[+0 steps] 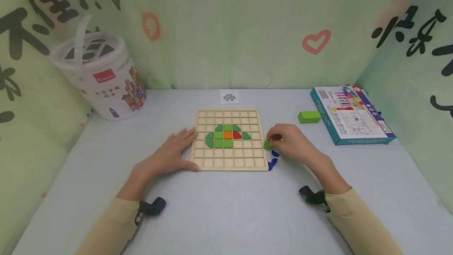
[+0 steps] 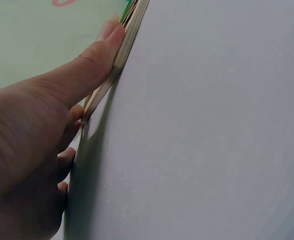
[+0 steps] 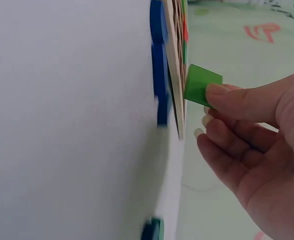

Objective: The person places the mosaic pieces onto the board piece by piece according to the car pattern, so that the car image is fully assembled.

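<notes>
A wooden grid board (image 1: pixel 226 163) lies on the table, with green, orange and red tiles filling a cluster of its middle squares. My left hand (image 1: pixel 170 150) rests against the board's left edge, thumb at the near corner and fingers farther up. In the left wrist view the thumb (image 2: pixel 89 65) touches the board's rim. At the right edge, my right hand (image 1: pixel 291 141) pinches a green square tile (image 3: pixel 201 85) between thumb and fingers, held above the table. Several dark blue rounded tiles (image 1: pixel 275 153) lie along the board's right side, below that hand.
A small picture card (image 1: pixel 229 97) lies behind the board. A green block (image 1: pixel 309 117) and a flat box (image 1: pixel 354 115) are at the back right. A white lidded bucket (image 1: pixel 106 78) stands at the back left, near the curtain (image 1: pixel 226 30).
</notes>
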Action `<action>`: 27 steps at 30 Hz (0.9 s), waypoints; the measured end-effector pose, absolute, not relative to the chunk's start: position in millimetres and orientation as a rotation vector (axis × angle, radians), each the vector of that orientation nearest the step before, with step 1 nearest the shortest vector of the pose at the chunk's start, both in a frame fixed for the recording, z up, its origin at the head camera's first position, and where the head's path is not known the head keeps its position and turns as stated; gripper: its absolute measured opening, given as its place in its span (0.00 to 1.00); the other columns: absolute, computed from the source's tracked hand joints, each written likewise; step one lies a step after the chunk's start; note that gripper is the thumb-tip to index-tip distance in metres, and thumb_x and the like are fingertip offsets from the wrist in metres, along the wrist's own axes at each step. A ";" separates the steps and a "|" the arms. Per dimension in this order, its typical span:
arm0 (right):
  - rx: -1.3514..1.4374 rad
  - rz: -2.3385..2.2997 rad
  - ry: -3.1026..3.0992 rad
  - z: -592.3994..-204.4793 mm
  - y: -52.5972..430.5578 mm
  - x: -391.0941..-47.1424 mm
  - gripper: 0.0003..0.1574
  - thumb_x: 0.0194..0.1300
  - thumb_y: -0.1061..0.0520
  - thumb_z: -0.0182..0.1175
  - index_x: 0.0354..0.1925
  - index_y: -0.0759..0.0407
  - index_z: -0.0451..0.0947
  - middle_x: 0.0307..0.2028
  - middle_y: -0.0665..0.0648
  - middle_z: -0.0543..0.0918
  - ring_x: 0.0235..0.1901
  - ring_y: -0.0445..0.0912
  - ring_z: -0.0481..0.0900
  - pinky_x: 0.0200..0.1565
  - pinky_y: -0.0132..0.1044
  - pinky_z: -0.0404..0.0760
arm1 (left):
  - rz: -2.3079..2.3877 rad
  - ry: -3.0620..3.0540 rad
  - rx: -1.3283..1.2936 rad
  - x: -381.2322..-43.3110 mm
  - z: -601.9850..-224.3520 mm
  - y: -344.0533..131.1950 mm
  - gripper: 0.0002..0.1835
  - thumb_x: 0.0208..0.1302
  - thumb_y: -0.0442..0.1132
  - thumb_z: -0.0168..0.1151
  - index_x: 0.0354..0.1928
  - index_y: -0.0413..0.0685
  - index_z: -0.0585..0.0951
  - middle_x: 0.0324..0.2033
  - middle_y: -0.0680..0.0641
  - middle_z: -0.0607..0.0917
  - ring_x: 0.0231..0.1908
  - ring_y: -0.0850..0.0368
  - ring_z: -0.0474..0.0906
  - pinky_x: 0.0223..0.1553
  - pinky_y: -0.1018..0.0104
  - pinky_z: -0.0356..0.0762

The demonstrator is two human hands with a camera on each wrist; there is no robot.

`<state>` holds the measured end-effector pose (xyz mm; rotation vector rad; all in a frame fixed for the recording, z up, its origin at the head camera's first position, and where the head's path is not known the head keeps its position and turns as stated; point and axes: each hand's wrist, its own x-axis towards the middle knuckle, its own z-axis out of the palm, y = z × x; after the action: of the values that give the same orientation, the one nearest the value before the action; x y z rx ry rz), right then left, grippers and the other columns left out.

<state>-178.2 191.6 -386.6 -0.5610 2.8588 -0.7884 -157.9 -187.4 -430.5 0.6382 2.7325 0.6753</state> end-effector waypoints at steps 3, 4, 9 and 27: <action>-0.606 -0.843 2.844 -387.3 174.6 -178.6 0.10 0.61 0.69 0.62 0.38 0.58 0.85 0.35 0.53 0.84 0.37 0.47 0.77 0.42 0.40 0.79 | 0.672 2.731 0.632 -158.2 -429.5 -187.3 0.63 0.48 0.67 0.72 0.79 0.49 0.51 0.80 0.48 0.49 0.80 0.43 0.39 0.78 0.40 0.38; -0.628 -0.860 2.841 -387.5 168.9 -179.1 0.11 0.61 0.70 0.61 0.38 0.58 0.85 0.35 0.53 0.84 0.37 0.47 0.77 0.43 0.40 0.79 | 0.668 2.732 0.629 -158.2 -429.2 -187.3 0.63 0.48 0.67 0.72 0.79 0.48 0.51 0.80 0.49 0.49 0.80 0.43 0.39 0.78 0.40 0.38; -0.702 -0.905 2.838 -389.7 144.4 -182.7 0.12 0.61 0.71 0.59 0.37 0.59 0.85 0.36 0.54 0.85 0.37 0.46 0.78 0.43 0.40 0.80 | 0.660 2.734 0.636 -158.7 -429.0 -186.9 0.63 0.48 0.67 0.72 0.79 0.48 0.51 0.80 0.48 0.49 0.80 0.43 0.39 0.78 0.39 0.38; -0.595 -0.928 2.870 -400.1 110.8 -183.4 0.09 0.63 0.68 0.60 0.37 0.61 0.86 0.38 0.57 0.87 0.36 0.47 0.79 0.41 0.38 0.83 | 0.676 2.727 0.642 -158.5 -430.4 -185.9 0.63 0.48 0.66 0.72 0.79 0.48 0.51 0.80 0.48 0.49 0.80 0.43 0.39 0.78 0.40 0.37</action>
<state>-183.4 110.8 -400.1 -0.5949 2.8705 -0.9283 -158.5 -185.9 -430.4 0.6418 2.7273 0.6756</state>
